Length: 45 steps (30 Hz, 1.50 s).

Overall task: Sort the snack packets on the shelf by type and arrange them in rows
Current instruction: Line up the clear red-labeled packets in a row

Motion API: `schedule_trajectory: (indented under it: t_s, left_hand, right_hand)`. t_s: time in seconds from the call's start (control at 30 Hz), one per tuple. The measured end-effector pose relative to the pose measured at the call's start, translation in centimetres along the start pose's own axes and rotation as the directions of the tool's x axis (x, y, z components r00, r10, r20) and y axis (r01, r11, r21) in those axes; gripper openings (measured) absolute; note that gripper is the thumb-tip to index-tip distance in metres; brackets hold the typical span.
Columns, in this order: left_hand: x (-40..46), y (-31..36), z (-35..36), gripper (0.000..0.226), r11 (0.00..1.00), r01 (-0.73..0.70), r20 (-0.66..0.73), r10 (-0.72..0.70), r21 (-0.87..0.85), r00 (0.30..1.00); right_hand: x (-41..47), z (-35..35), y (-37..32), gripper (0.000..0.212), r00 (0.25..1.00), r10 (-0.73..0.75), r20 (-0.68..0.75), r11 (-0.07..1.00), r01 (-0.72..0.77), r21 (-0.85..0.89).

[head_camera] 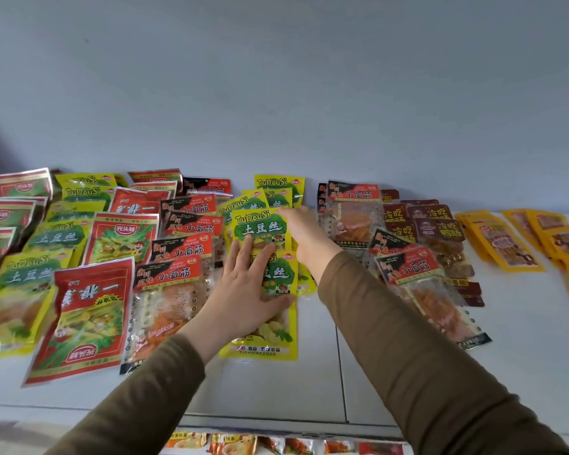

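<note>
Fingers of our left hand lie spread flat on the front TuDouSi packet mid-shelf; right hand reaches the next one, grip unclear. We'd pin one, then slide the other straight, honestly.

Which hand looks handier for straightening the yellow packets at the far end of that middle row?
Probably the right hand: it already reaches the far yellow TuDouSi packets near the wall. The left hand lies flat on the nearest yellow packet, pressing it in place, so it would have to let go first.
</note>
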<state>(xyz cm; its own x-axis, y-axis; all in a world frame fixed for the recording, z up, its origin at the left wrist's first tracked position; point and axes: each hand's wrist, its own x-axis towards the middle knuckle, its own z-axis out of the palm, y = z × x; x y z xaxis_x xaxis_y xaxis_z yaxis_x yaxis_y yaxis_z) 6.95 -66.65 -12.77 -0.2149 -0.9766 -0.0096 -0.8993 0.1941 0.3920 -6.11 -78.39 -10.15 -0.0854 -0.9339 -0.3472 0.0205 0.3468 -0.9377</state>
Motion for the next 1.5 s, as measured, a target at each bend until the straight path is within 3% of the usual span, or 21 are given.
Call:
schedule_trajectory:
  t_s: [0.2, 0.3, 0.37, 0.5, 0.63, 0.87, 1.03, 1.2, 1.37, 1.5]
  left_hand:
    - [-0.2, -0.2, -0.5, 0.106, 0.994, -0.029, -0.016, 0.027, -0.109, 1.000]
    - [0.4, 0.6, -0.9, 0.112, 0.930, 0.090, -0.098, -0.133, -0.356, 0.986]
    - [1.7, 0.9, -1.5, 0.116, 0.848, 0.205, -0.072, -0.273, -0.490, 0.959]
    - [4.2, 1.0, -2.5, 0.104, 0.767, 0.294, -0.065, -0.399, -0.570, 0.915]
    - [5.6, 1.4, -2.3, 0.099, 0.728, 0.222, -0.079, -0.355, -0.649, 0.932]
    - [6.8, 1.8, -2.3, 0.098, 0.693, 0.229, -0.079, -0.383, -0.684, 0.921]
    - [6.8, 1.1, -3.2, 0.086, 0.628, 0.159, -0.132, -0.391, -0.762, 0.911]
    - [7.7, 1.1, -3.5, 0.090, 0.466, 0.295, 0.089, -0.415, -0.834, 0.905]
    - [7.6, 0.4, -3.8, 0.088, 0.610, 0.251, -0.027, -0.408, -0.752, 0.912]
    - [6.5, -0.1, -4.0, 0.089, 0.688, 0.205, -0.044, -0.327, -0.696, 0.944]
  right_hand:
    - [1.2, -0.5, -0.2, 0.078, 0.999, -0.043, 0.011, 0.997, 0.044, -0.065]
    - [1.5, -0.6, 0.1, 0.076, 0.996, -0.084, 0.018, 0.993, 0.085, -0.081]
    - [1.6, -0.6, 0.6, 0.067, 0.994, -0.111, 0.015, 0.990, 0.112, -0.088]
    - [1.6, -0.6, 1.0, 0.045, 0.985, -0.166, 0.051, 0.985, 0.168, -0.045]
    - [1.2, -0.6, 1.1, 0.027, 0.977, -0.212, 0.012, 0.976, 0.211, 0.052]
    - [0.8, -0.5, 1.5, 0.045, 0.972, -0.236, 0.016, 0.963, 0.232, 0.139]
    - [1.4, -1.0, 1.0, 0.027, 0.969, -0.244, 0.041, 0.956, 0.233, 0.176]
    - [1.6, -0.5, 1.0, 0.033, 0.978, -0.200, 0.068, 0.965, 0.184, 0.189]
    - [1.9, 0.9, 1.1, 0.047, 0.975, -0.205, 0.088, 0.960, 0.183, 0.212]
    - [2.8, 0.9, 1.0, 0.039, 0.976, -0.194, 0.103, 0.968, 0.173, 0.183]
